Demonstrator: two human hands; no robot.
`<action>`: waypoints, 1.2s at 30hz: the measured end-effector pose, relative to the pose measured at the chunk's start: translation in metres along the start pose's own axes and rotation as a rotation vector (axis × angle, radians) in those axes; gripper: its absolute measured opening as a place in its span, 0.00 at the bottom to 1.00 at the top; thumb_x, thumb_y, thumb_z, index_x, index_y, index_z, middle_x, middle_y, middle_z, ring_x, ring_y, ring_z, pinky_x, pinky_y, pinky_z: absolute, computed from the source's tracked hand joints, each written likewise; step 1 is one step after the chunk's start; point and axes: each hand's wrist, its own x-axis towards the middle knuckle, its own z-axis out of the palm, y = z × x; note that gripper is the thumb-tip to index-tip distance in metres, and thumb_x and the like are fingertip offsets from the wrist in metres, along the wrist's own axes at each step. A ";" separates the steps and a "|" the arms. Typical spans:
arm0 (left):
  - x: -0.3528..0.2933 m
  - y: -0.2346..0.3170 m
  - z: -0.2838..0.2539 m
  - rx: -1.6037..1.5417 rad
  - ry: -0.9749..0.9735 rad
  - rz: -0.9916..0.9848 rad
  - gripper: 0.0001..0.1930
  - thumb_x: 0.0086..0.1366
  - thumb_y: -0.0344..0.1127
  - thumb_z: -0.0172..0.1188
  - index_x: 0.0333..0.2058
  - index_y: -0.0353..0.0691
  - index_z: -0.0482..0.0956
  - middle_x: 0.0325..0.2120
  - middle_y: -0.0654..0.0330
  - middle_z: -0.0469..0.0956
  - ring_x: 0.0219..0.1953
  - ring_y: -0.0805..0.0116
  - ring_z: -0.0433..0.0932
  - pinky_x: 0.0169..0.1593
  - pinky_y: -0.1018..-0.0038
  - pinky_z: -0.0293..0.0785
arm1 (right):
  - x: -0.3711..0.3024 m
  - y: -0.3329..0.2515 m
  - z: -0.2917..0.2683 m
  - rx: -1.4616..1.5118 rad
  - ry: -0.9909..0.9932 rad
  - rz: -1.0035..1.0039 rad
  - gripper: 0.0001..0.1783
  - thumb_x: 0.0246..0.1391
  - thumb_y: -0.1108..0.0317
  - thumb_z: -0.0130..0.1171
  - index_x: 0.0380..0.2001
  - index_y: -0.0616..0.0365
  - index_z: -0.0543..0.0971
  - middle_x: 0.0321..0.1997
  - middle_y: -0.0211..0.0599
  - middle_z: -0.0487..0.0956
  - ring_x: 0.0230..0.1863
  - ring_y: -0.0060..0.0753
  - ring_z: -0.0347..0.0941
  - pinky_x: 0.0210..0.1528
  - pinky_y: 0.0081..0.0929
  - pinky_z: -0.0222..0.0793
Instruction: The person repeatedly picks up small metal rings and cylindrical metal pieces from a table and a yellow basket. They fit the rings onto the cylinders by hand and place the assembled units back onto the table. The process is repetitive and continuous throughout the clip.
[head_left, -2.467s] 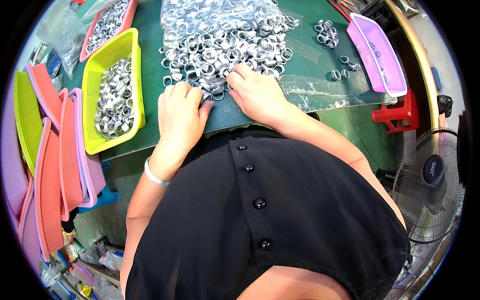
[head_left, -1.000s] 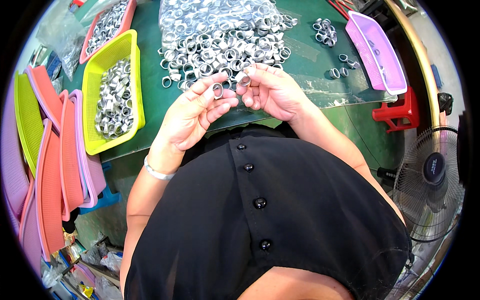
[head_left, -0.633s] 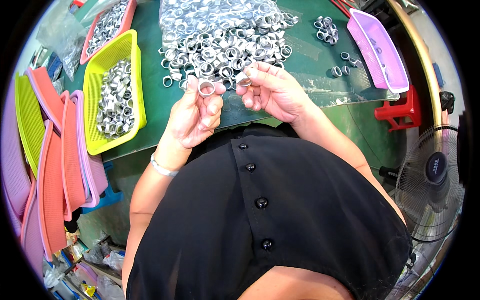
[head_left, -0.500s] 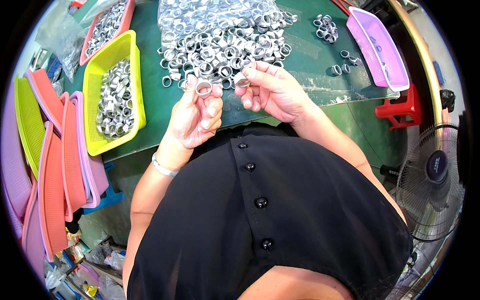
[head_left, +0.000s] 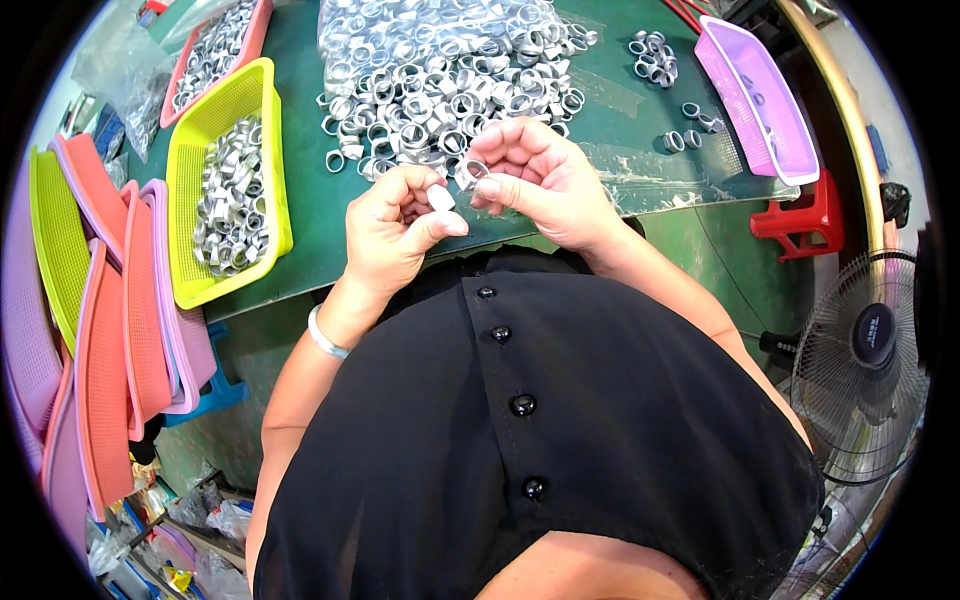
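The head view looks from the left of two fisheye cameras worn side by side, and faces steeply down. Nearest to it is the black top (head_left: 600, 390), close enough for its buttons (head_left: 523, 405) to show plainly; the left hand (head_left: 393, 222) and right hand (head_left: 545, 188) come farther off, by the near edge of the green table (head_left: 303, 150). The field is upright and very wide (its corners fall to black), reaching stacked baskets (head_left: 106, 380) on the left and a fan (head_left: 874, 335) on the right.
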 end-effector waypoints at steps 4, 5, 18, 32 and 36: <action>0.000 0.002 0.001 -0.012 0.000 -0.005 0.17 0.51 0.31 0.64 0.37 0.32 0.69 0.25 0.62 0.73 0.24 0.78 0.73 0.26 0.86 0.69 | 0.000 0.003 0.001 -0.020 -0.022 -0.030 0.18 0.49 0.76 0.56 0.45 0.61 0.67 0.38 0.34 0.73 0.35 0.21 0.72 0.36 0.18 0.69; 0.000 0.003 0.002 -0.042 0.007 -0.017 0.17 0.51 0.31 0.64 0.37 0.32 0.69 0.26 0.61 0.74 0.25 0.78 0.73 0.26 0.85 0.69 | 0.000 0.005 0.001 -0.027 -0.027 -0.041 0.18 0.49 0.76 0.56 0.45 0.61 0.67 0.38 0.34 0.73 0.36 0.21 0.72 0.36 0.18 0.69; 0.001 0.031 -0.012 -0.398 0.165 -0.381 0.09 0.59 0.29 0.54 0.39 0.34 0.72 0.29 0.58 0.76 0.24 0.76 0.75 0.25 0.85 0.70 | 0.010 0.002 0.006 -0.765 0.020 -0.445 0.18 0.41 0.77 0.62 0.39 0.58 0.74 0.34 0.32 0.76 0.30 0.23 0.72 0.28 0.17 0.67; 0.008 0.041 -0.038 1.187 0.019 0.196 0.11 0.46 0.34 0.63 0.28 0.39 0.75 0.26 0.57 0.72 0.35 0.58 0.70 0.39 0.66 0.67 | 0.040 0.015 -0.001 -1.690 -0.040 -0.545 0.08 0.39 0.68 0.59 0.27 0.53 0.75 0.34 0.29 0.70 0.41 0.32 0.63 0.45 0.30 0.56; 0.004 0.019 -0.013 1.215 0.048 0.050 0.08 0.49 0.34 0.61 0.25 0.38 0.73 0.20 0.59 0.70 0.26 0.59 0.71 0.30 0.69 0.67 | 0.043 0.015 -0.004 -1.684 -0.048 -0.559 0.07 0.39 0.68 0.58 0.26 0.53 0.75 0.32 0.28 0.71 0.40 0.31 0.64 0.45 0.30 0.56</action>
